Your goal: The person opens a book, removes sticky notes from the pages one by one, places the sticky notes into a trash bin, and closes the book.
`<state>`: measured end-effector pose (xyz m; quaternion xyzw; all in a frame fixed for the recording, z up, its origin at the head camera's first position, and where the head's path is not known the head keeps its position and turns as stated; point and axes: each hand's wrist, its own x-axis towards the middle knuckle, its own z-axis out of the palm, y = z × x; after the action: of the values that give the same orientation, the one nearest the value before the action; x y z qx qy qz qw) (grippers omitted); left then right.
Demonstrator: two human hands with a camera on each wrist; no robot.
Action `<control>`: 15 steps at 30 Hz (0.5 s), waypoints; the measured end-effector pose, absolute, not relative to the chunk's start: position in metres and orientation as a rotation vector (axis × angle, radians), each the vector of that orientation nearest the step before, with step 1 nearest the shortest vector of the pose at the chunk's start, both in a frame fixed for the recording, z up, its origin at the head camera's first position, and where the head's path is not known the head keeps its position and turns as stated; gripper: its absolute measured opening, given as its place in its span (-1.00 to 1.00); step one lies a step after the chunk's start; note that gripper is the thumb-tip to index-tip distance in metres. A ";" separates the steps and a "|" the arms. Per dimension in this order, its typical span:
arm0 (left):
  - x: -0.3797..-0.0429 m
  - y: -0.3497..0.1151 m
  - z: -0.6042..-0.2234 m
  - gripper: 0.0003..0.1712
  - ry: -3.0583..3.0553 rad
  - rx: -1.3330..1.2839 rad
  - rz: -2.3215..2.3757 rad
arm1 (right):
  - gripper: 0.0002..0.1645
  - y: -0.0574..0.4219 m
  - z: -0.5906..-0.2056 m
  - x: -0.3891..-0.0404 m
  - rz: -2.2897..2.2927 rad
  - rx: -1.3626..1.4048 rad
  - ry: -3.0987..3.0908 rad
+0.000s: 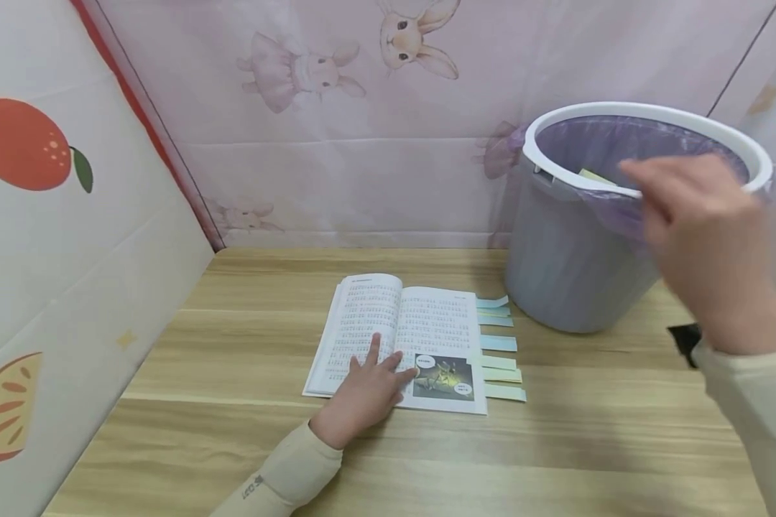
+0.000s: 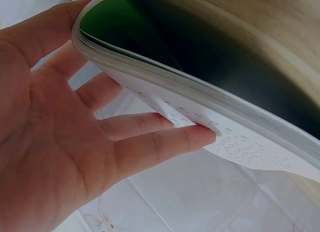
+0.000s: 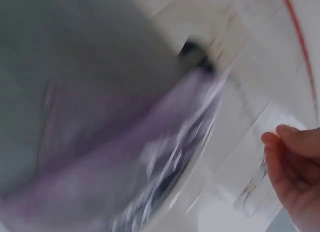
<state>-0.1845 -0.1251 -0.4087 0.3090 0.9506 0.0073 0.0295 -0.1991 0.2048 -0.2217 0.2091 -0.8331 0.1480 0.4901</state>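
Observation:
An open book (image 1: 436, 316) lies on the wooden table, its pages full of small print with a dark picture at the lower right. My left hand (image 1: 371, 388) rests across its pages near the spine, fingers spread. Seen from the left wrist, that hand's straight fingers (image 2: 165, 142) lie against the printed page. My right hand (image 1: 705, 222), slightly blurred, is raised over the near rim of a grey bin (image 1: 569, 251). Its thumb and fingertips meet, and the right wrist view shows nothing between them. A yellow-green paper strip (image 1: 596, 177) shows just inside the rim, beside the fingertips.
Several blue and yellow-green paper tabs (image 1: 499, 343) stick out from the book's right edge. A purple bag (image 3: 115, 162) lines the bin and folds over its white rim. Behind the table hangs a pink rabbit-print curtain (image 1: 349, 179). A black object (image 1: 684, 343) lies by the right sleeve.

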 end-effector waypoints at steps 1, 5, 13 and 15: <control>-0.185 -0.125 -0.409 -0.57 2.932 0.953 0.023 | -0.65 0.198 -0.230 -0.196 0.372 0.602 -2.033; -0.185 -0.126 -0.408 -0.57 2.934 0.953 0.022 | -0.67 0.175 -0.281 -0.198 0.383 0.967 -2.231; -0.185 -0.125 -0.408 -0.57 2.927 0.940 -0.017 | -0.80 0.159 -0.382 -0.218 0.253 1.133 -2.721; -0.185 -0.125 -0.409 -0.57 2.932 0.942 -0.026 | -0.77 0.159 -0.394 -0.221 0.239 1.165 -2.748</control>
<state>-0.1852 -0.1248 -0.4090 0.3058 0.9516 -0.0084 0.0307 -0.2215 0.1591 -0.3941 0.3881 -0.9153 0.0796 0.0733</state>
